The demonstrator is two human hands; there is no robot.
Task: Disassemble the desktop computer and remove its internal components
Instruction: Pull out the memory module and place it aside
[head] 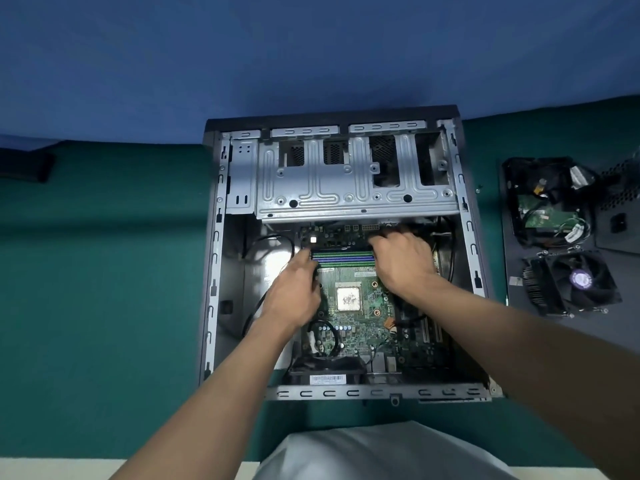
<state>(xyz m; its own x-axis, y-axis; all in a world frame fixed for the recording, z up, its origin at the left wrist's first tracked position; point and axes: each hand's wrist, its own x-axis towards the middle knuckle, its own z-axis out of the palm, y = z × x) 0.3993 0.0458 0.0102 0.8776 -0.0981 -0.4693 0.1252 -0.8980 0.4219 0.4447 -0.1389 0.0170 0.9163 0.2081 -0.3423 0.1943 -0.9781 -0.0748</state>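
Your left hand [294, 289] reaches a finger to the left end of the memory slots [343, 258]. Your right hand [403, 261] curls over their right end. Whether either hand grips cannot be told. The slots sit on the motherboard [356, 327] inside the open computer case [353, 181]. Its barcode sticker [327, 378] is too small to read.

Drive cage [353, 188] overhangs the motherboard's [349, 337] far edge — open room nearer.
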